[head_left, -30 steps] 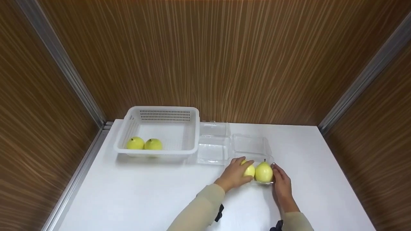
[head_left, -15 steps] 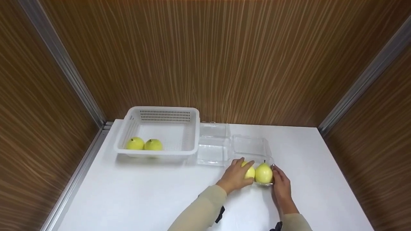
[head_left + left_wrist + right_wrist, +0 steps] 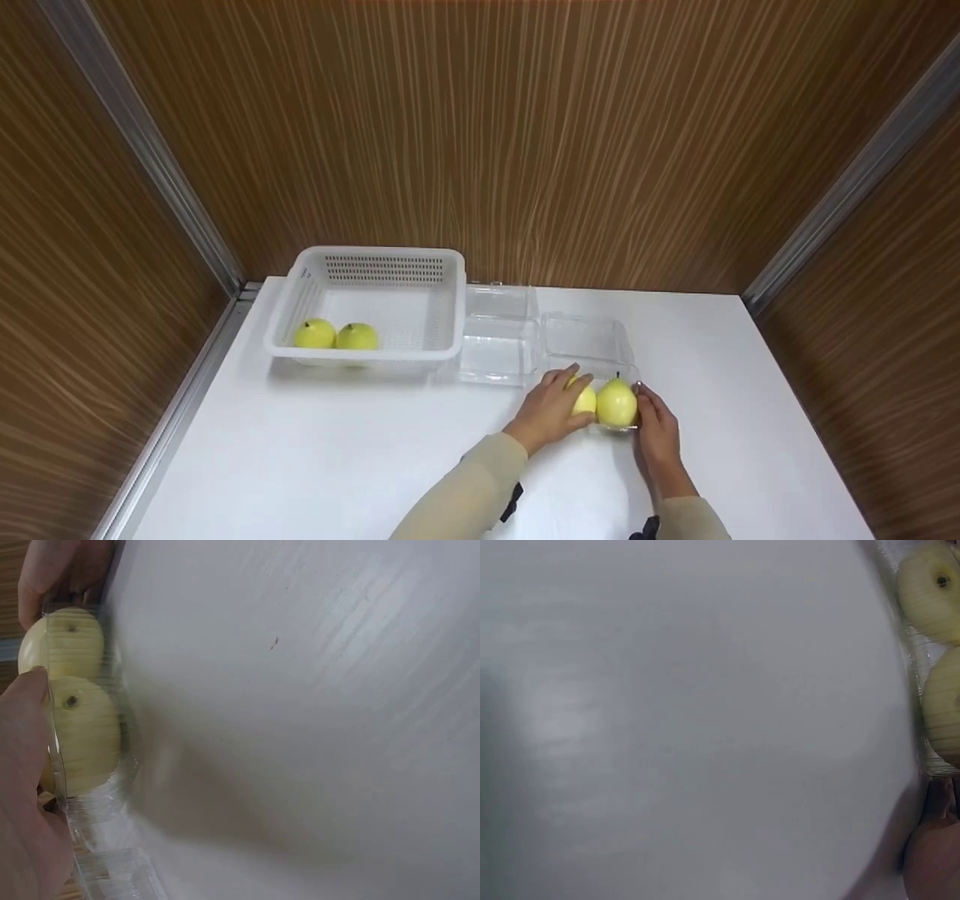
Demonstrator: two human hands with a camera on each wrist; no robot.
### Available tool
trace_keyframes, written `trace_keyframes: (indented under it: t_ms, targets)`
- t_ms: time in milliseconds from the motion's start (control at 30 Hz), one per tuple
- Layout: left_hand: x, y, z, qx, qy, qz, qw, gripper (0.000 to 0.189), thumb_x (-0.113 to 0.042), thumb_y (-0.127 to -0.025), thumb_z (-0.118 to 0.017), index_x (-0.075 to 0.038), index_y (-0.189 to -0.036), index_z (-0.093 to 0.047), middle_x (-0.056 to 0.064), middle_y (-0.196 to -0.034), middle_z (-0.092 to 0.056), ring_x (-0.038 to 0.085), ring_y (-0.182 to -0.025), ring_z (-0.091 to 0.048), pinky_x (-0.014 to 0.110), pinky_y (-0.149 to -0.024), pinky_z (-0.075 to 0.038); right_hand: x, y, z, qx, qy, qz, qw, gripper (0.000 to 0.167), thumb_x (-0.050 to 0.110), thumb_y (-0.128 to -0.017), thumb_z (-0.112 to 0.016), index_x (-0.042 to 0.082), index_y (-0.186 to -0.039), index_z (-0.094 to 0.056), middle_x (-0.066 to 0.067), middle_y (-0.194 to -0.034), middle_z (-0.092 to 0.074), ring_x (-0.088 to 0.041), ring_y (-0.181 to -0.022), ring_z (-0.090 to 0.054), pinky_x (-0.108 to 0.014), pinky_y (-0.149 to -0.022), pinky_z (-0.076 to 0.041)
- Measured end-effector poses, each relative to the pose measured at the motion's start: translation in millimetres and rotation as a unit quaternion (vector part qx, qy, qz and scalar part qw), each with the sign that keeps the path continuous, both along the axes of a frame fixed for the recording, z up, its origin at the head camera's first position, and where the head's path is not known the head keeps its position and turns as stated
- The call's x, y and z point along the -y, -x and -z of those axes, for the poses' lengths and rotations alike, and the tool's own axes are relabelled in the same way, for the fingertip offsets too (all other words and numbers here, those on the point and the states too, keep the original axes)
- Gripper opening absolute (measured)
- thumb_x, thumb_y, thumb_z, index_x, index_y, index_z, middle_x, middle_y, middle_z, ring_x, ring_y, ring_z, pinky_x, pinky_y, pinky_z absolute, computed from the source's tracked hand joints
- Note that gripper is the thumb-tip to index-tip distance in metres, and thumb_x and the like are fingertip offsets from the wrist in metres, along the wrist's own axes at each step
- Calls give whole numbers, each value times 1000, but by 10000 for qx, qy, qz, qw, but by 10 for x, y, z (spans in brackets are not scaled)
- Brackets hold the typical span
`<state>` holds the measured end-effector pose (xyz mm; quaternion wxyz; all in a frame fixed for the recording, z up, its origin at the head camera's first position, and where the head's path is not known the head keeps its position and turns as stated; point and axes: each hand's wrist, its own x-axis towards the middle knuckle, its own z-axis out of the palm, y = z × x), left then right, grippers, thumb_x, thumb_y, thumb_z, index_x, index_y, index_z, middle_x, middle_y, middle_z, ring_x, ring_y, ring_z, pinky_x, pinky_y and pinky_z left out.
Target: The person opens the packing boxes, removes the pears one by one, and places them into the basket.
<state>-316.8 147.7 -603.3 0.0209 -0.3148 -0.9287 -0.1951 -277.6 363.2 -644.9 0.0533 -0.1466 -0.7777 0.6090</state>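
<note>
Two yellow-green pears sit side by side in the tray half of a clear plastic clamshell box, whose raised lid (image 3: 586,339) stands behind them. My left hand (image 3: 547,411) grips the left pear (image 3: 584,402) from above, covering much of it. The right pear (image 3: 616,405) stands stem up beside it. At the box's right end, my right hand (image 3: 660,439) holds the rim between thumb and fingers. The left wrist view shows both pears through the ribbed clear wall (image 3: 124,727). In the right wrist view only part of my right hand (image 3: 934,862) shows, below the box corner.
A white plastic basket (image 3: 365,355) at the back left holds two more pears (image 3: 356,337). Between it and the hands lies another open clear clamshell box (image 3: 495,358). Wood-grain panels (image 3: 480,150) enclose the white table (image 3: 337,450) at the back and sides.
The left hand's fingers shift slightly on the left pear. The right hand, box and other pears keep their places.
</note>
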Motion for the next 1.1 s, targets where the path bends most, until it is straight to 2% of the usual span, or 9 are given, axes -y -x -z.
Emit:
trace_keyframes:
  t_ms: [200,367,467,633,767,833,900,967,1100]
  targets:
    - [-24,4,8,-47,97,-164,9998,68,-55,-92,-60,-26,-151,-43,10,-152,-44,26,-137,-44,36,-104,-48,2,16,4,25,73,69,9999,57,37,-109,-35,3,-154,-32,-8,-161,-32,-23,-150,-27,-37,-122,-25]
    - [-7,6,18,-32,-177,-155,9997,63,-57,-94,-58,-26,-147,-49,8,-146,-49,24,-131,-46,35,-103,-48,31,6,-1,-1,23,138,9999,56,38,-109,-34,4,-154,-33,-9,-161,-33,-25,-150,-26,-38,-122,-23]
    - [30,11,29,22,-507,-58,9987,64,-57,-94,-56,-25,-148,-48,8,-147,-48,24,-131,-45,35,-106,-45,33,-8,-7,106,-41,114,9999,59,43,-108,-31,10,-157,-27,-8,-162,-31,-25,-152,-22,-39,-123,-21]
    - [84,37,-13,-111,-1342,259,9906,62,-54,-96,-55,-23,-149,-45,8,-149,-46,24,-132,-44,34,-107,-45,-39,6,-71,307,613,71,9976,62,48,-107,-29,18,-161,-18,-7,-163,-29,-23,-152,-21,-39,-124,-17]
    - [150,39,-107,-343,-1879,436,9806,63,-53,-95,-57,-21,-147,-47,9,-149,-45,25,-133,-44,34,-106,-46,-99,27,-153,439,962,-109,9943,61,43,-108,-30,12,-160,-20,-9,-164,-27,-23,-152,-23,-36,-124,-17]
    - [205,32,-175,-347,-2027,441,9776,63,-53,-94,-59,-21,-146,-49,9,-150,-45,24,-134,-43,34,-107,-46,-117,17,-203,522,697,-199,9960,60,40,-109,-32,8,-158,-23,-11,-162,-30,-24,-149,-29,-34,-122,-23]
    - [285,30,-258,-292,-2147,383,9755,63,-54,-92,-61,-22,-146,-50,7,-151,-45,23,-135,-43,34,-107,-46,-127,-6,-254,669,305,-177,9971,60,39,-108,-37,4,-155,-31,-16,-154,-43,-24,-137,-46,-31,-113,-39]
    - [412,37,-347,-218,-2277,242,9732,63,-54,-91,-64,-25,-145,-51,4,-152,-45,23,-136,-43,36,-107,-46,-139,-27,-304,1001,86,-119,9949,60,43,-106,-39,-1,-146,-41,-19,-131,-61,-23,-112,-63,-30,-94,-54]
    - [761,85,-515,-223,-2652,-156,9638,63,-52,-88,-69,-26,-144,-53,4,-152,-45,24,-137,-43,42,-105,-48,-196,-79,-357,2131,213,-331,9762,78,69,-97,-36,-4,-116,-58,-10,-88,-70,-19,-73,-68,-34,-66,-60]
